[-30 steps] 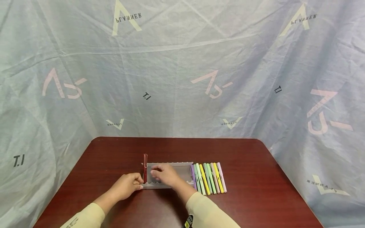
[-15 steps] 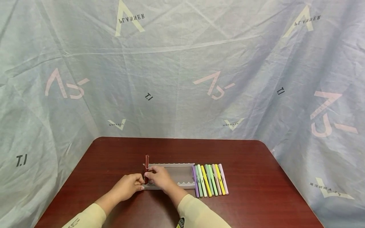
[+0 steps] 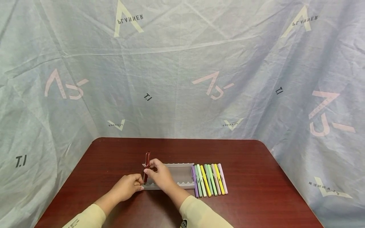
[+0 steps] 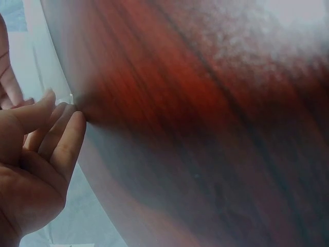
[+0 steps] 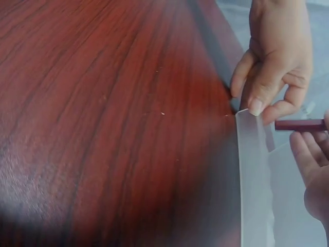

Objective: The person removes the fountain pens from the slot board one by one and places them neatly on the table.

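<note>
Near the left end of a clear, notched pen tray (image 3: 186,186), a dark red pen (image 3: 147,160) leans slightly, its clip end pointing away from me. My right hand (image 3: 161,175) pinches this pen between thumb and fingers. In the right wrist view, the lower end of the pen (image 5: 298,125) sits raised off the tray's near wall (image 5: 253,170). My left hand (image 3: 127,187) holds the tray's near left corner, thumb on the wall in the right wrist view. The left wrist view shows my left hand (image 4: 41,159) at the edge, with the tray mostly hidden.
Beside the tray's right end lies a row of several pens (image 3: 209,180) in purple, green, white, yellow and pink, side by side. All stand on a dark red wood-grain table (image 3: 256,183). A grey printed cloth (image 3: 176,95) hangs behind and around it.
My right hand has moved left from over the tray's middle and taken hold of the dark red pen. The pen has since lifted and tilted a little. My left hand stays at the corner.
</note>
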Motion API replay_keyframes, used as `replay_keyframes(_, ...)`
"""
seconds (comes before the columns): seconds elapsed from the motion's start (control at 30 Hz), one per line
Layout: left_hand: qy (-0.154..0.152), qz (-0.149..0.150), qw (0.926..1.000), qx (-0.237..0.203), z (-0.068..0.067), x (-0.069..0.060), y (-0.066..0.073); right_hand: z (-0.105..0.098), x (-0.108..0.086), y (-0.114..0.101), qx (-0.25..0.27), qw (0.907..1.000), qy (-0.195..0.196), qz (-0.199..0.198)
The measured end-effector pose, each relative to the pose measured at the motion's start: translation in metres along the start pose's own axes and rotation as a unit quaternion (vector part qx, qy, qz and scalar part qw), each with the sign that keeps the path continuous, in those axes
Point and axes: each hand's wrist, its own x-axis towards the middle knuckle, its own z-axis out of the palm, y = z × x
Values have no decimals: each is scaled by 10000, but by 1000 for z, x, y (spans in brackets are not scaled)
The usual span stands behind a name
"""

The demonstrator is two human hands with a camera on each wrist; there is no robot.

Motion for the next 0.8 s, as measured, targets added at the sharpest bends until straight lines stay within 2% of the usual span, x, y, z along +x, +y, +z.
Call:
replay_keyframes(0.07, -16, -28, 10000, -15, 0, 0, 0, -1, 0, 0, 362, 9993, -104, 40)
replay_keyframes(0.2, -53, -71, 9999, -66, 0, -1, 1, -2, -3, 7, 738, 9963, -362, 257)
replay_keyframes(0.33, -39, -87, 9999, -83, 1, -1, 2, -3, -7, 18, 1413, 9868, -553, 573)
replay_keyframes(0.43, 14, -89, 10000, -27, 1, -1, 3, -5, -7, 24, 1805, 9793, -544, 734)
replay_keyframes(0.57, 54, -112, 9999, -21, 0, -1, 4, -11, -9, 28, 1876, 9775, -522, 813)
replay_keyframes(0.8, 98, -112, 9999, -56, 1, 0, 3, -22, -13, 30, 1785, 9795, -534, 768)
